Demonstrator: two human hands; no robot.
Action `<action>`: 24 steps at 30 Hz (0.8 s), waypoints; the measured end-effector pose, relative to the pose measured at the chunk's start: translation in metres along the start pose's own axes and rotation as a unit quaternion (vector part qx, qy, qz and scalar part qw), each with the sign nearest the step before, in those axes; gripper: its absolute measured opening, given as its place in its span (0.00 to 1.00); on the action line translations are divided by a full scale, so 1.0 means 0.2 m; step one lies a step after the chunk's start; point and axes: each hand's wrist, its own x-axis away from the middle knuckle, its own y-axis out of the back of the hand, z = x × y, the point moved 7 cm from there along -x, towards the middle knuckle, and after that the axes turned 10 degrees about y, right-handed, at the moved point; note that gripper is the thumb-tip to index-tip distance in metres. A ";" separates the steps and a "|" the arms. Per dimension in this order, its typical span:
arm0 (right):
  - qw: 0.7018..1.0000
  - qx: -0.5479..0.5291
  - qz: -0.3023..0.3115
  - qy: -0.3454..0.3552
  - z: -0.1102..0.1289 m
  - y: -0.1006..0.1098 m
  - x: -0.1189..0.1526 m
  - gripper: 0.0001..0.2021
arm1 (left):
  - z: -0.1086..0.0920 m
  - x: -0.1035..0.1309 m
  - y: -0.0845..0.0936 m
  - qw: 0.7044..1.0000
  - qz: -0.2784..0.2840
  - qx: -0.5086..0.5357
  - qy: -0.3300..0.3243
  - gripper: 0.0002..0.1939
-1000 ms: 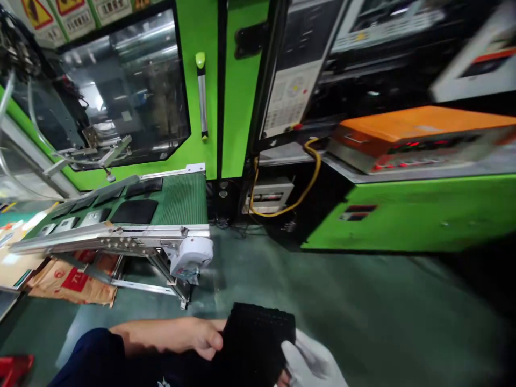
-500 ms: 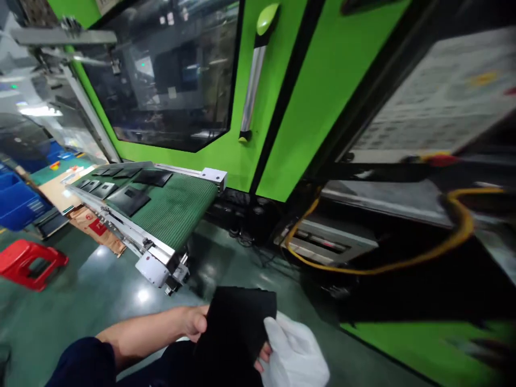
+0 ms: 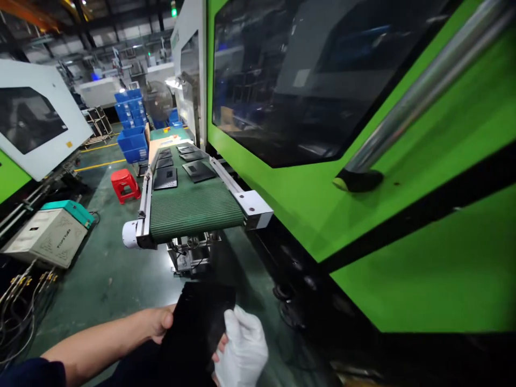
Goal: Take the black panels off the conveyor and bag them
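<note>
A flat black panel (image 3: 199,322) is held low in front of my body, at the bottom of the head view. My bare left hand (image 3: 161,324) grips its left edge, thumb on the near face. My right hand (image 3: 242,344), in a white glove, pinches the panel's right edge; some bare fingertips show beside it, behind the panel. Beyond it stands a conveyor with a ribbed green belt (image 3: 193,209). Several similar black panels (image 3: 165,178) lie on the belt in two rows, apart from my hands.
A green machine (image 3: 290,199) with a dark window and a metal handle (image 3: 423,86) runs along the right. On the left are a red stool (image 3: 125,185), a beige box unit (image 3: 48,236) with hoses, and stacked blue bins (image 3: 132,144). The conveyor's white end housing (image 3: 258,207) juts out at right.
My view has swung left and now faces down the conveyor, which sits nearer the middle. Both hands still hold the black panel, which appears further left in view.
</note>
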 end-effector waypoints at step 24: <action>0.985 0.037 0.157 -0.063 -0.08 0.07 0.00 0.25 | 0.08 0.03 -0.21 0.999 -0.028 -0.017 -0.032 0.51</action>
